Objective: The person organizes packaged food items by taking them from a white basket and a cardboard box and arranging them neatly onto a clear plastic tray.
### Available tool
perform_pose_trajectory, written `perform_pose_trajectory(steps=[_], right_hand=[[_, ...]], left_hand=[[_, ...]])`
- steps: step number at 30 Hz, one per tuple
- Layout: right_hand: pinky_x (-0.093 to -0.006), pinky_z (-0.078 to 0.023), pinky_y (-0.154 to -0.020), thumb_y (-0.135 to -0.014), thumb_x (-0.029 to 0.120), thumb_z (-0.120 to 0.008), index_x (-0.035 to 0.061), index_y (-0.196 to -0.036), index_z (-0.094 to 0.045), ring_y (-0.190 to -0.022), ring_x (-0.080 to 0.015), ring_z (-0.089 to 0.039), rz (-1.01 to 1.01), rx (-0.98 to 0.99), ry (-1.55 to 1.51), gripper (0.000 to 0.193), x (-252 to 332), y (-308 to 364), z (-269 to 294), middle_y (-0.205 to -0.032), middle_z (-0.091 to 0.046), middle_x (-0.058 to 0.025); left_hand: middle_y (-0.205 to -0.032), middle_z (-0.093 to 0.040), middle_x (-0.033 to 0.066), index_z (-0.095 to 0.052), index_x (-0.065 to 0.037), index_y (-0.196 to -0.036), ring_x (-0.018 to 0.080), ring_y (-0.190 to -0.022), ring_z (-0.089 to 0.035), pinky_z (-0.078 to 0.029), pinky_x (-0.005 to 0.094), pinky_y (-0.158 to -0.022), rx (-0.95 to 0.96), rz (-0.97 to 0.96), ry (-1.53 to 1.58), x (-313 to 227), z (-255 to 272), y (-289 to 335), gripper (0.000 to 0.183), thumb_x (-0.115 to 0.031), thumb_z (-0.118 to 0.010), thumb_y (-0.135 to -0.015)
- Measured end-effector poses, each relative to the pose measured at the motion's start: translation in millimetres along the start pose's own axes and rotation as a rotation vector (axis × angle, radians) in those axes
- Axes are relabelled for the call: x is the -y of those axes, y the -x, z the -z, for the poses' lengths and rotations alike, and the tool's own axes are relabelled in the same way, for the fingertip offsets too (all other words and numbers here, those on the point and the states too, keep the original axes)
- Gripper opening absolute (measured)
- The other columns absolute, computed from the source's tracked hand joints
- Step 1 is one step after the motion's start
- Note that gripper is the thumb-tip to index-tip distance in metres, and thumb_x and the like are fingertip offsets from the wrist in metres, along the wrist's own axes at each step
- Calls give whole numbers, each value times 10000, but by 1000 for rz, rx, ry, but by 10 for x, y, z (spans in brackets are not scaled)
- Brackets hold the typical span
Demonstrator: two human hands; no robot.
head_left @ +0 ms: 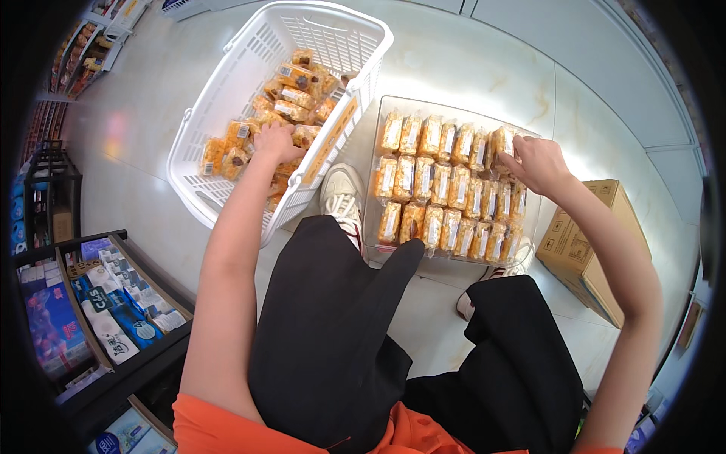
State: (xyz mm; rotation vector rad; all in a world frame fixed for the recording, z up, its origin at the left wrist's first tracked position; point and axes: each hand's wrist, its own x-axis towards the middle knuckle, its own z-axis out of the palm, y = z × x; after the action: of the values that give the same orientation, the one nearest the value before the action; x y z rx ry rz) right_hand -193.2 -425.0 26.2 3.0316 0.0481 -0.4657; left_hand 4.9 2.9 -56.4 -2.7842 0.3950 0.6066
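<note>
My left hand (277, 142) reaches into a white plastic basket (203, 125), its fingers curled down over one of the loose wrapped pastries (291, 110); its fingertips are partly hidden among the packs. At the far right corner of a clear, shallow tray (446, 106), my right hand (535, 163) grips a wrapped pastry (501, 144) between thumb and fingers. That pack stands at the end of the far row. Three rows of upright wrapped pastries (459, 187), golden with white labels, fill most of the tray.
A brown cardboard box (586, 242) stands right of the tray. My shoes (344, 193) are close against the tray. On the left is a low dark shelf (162, 280) with packaged goods. Further shelves (76, 57) stand at far left, and a white cabinet (560, 38) at the back.
</note>
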Motion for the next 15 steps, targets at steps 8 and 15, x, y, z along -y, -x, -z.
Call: perform_pose_trajectory(steps=[8,15], right_hand=[[-359,-511,-651,-921,396,-560,-34,-1018,-596,-669,-223,-615,25,-145,-507,442,424,-280,635,-775,-647,-123],[-287,-498,-672,-803,455,-718,-4,-1304,-494,-767,-154,-555,312,-361,-1272,715,1052,-405,880,-1009,-596,-114]], left_hand=[[-910,-673,49,-615,-8,-1126,158,-787,-620,-478,286,-803,-309,90,1144,126,848,155,612,-575,-542,-904],[-1007,-670,5,-617,-74,-1135,58,-848,-581,-454,239,-804,-102,-590,1528,-985,1530,830,495,-522,-548,-935]])
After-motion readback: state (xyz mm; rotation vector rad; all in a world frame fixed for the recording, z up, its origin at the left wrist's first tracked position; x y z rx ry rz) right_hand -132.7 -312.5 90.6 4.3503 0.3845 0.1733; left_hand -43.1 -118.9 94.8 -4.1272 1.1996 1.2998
